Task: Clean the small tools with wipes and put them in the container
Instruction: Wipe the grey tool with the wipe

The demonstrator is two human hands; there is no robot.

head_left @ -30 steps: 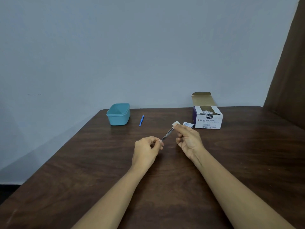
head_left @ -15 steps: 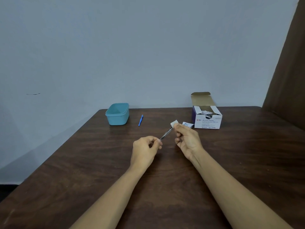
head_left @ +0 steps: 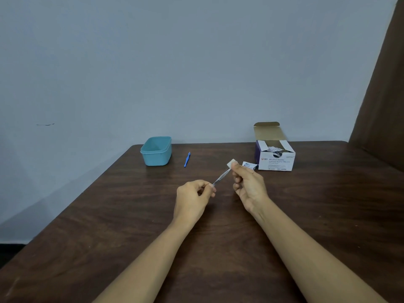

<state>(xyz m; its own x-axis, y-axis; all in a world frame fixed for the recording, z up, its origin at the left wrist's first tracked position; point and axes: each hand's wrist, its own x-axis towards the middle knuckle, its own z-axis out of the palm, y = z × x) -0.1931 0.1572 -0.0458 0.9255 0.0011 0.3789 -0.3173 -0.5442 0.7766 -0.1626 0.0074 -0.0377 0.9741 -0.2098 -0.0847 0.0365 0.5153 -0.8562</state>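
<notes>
step: wiping metal tool (head_left: 221,176) | left hand (head_left: 192,196) pinches its near end | right hand (head_left: 247,182) pinches wipe (head_left: 231,163) over its far tip | next: likely carry tool to tub (head_left: 156,151), far left of the grip; blue tool (head_left: 187,159) unwiped

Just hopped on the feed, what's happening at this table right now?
A person is wiping a small metal tool: the left hand pinches its near end while the right hand pinches a white wipe around its far tip, above the table. A blue tool lies on the table beside the teal container, not yet in it. An open box of alcohol swabs sits far right, a torn wrapper next to it.
</notes>
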